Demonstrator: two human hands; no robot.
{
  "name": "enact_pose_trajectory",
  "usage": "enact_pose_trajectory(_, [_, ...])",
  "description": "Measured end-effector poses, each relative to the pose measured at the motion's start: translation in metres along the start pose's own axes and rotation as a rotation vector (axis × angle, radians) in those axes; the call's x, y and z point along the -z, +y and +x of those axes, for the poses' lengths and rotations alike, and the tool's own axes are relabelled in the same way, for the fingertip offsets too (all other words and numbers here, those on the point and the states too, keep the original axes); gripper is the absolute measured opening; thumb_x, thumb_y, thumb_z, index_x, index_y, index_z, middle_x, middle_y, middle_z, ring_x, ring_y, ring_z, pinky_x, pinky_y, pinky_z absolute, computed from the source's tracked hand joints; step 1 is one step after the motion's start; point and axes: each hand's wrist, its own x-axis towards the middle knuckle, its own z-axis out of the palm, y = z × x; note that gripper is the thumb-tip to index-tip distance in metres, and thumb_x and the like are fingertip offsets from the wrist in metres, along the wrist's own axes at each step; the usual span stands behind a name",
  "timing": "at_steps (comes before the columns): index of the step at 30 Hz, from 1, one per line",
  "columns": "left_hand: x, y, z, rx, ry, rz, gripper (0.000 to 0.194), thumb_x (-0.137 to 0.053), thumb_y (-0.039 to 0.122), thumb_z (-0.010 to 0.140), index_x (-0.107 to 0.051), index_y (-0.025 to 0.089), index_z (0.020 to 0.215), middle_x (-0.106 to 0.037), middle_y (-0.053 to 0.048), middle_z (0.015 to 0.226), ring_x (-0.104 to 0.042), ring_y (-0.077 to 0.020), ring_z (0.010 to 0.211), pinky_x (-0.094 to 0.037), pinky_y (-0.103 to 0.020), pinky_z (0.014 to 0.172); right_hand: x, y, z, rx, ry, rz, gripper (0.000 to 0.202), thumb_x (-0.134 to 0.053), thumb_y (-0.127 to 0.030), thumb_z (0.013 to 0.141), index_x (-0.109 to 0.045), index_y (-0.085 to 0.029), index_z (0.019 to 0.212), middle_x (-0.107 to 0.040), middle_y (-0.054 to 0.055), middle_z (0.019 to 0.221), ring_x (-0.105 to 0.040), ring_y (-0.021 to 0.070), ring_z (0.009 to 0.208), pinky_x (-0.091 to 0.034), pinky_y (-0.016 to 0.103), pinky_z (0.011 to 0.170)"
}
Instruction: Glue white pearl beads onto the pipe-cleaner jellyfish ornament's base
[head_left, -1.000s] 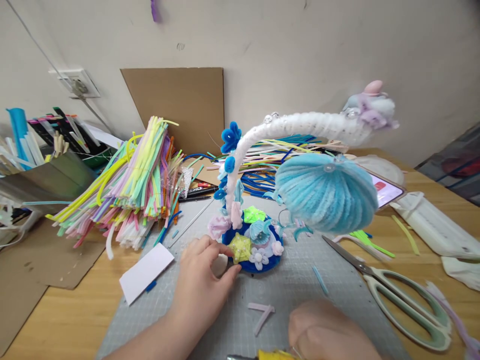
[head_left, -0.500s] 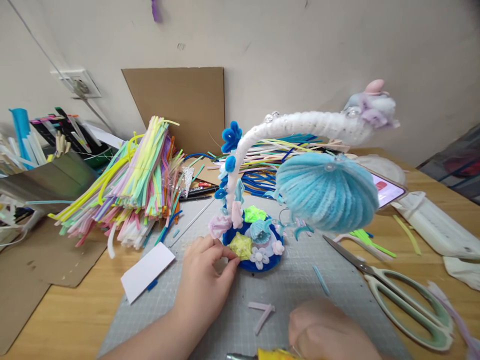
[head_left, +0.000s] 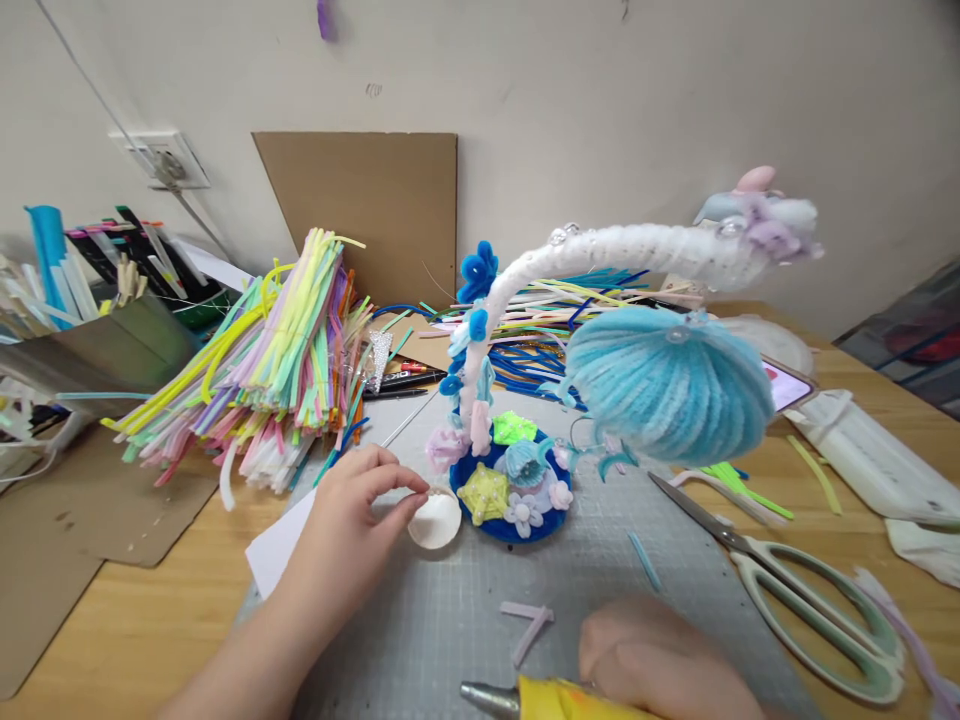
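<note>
My left hand (head_left: 371,520) pinches near the rim of a small round white disc (head_left: 435,520), left of the lamp-like craft. That craft has a dark blue base (head_left: 491,528) bearing a yellow star (head_left: 483,493), flowers and a small blue shell. Its white arched arm (head_left: 637,248) curves right, above a large light blue shell shade (head_left: 671,385). At the bottom right, my right hand (head_left: 645,650), blurred, is closed beside a yellow glue gun (head_left: 577,700) with a metal nozzle, and appears to hold it.
Green-handled scissors (head_left: 817,610) lie at the right. Two pale strips (head_left: 529,625) rest on the grey cutting mat (head_left: 420,640). Bundled pipe cleaners (head_left: 292,350) stand at the left, near a pen container (head_left: 105,350). A cardboard sheet (head_left: 367,210) leans on the wall.
My left hand has moved left from the yellow star, and the white disc is now visible at its fingertips. The glue gun shows more at the bottom edge.
</note>
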Motion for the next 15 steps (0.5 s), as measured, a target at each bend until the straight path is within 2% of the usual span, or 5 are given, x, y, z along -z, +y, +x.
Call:
enact_pose_trajectory(3, [0.003, -0.004, 0.002, -0.047, -0.066, 0.119, 0.011, -0.063, 0.026, 0.076, -0.073, 0.029, 0.073, -0.060, -0.002, 0.084, -0.053, -0.0199, 0.083, -0.036, -0.033, 0.073, -0.002, -0.001, 0.002, 0.010, 0.063, 0.071, 0.032, -0.026, -0.054, 0.092, -0.037, -0.030, 0.073, -0.052, -0.004, 0.047, -0.054, 0.0155, 0.036, -0.038, 0.024, 0.036])
enact_pose_trajectory(6, [-0.001, 0.000, 0.001, -0.080, -0.142, 0.197, 0.013, -0.065, 0.024, 0.075, -0.074, 0.034, 0.073, -0.062, -0.001, 0.089, -0.052, -0.0219, 0.087, -0.032, -0.035, 0.073, -0.002, 0.000, 0.001, -0.003, 0.054, 0.114, 0.030, -0.029, -0.052, 0.091, -0.041, -0.031, 0.075, -0.052, -0.002, 0.050, -0.055, 0.0165, 0.037, -0.037, 0.025, 0.036])
enact_pose_trajectory(11, [-0.009, 0.010, 0.001, -0.086, -0.220, 0.203, 0.009, -0.066, 0.026, 0.074, -0.073, 0.032, 0.074, -0.064, -0.001, 0.087, -0.052, -0.0230, 0.089, -0.031, -0.036, 0.074, 0.001, 0.003, -0.004, -0.040, 0.001, 0.144, 0.031, -0.029, -0.052, 0.091, -0.047, -0.031, 0.078, -0.056, 0.000, 0.055, -0.059, 0.0181, 0.043, -0.039, 0.027, 0.041])
enact_pose_trajectory(15, [-0.017, 0.012, 0.003, -0.093, -0.230, 0.172, 0.010, -0.069, 0.023, 0.071, -0.072, 0.032, 0.072, -0.066, 0.000, 0.084, -0.053, -0.0223, 0.087, -0.030, -0.034, 0.074, -0.002, 0.006, -0.005, -0.049, 0.014, 0.152, 0.031, -0.031, -0.055, 0.090, -0.046, -0.032, 0.077, -0.056, -0.001, 0.054, -0.058, 0.0179, 0.043, -0.038, 0.026, 0.041])
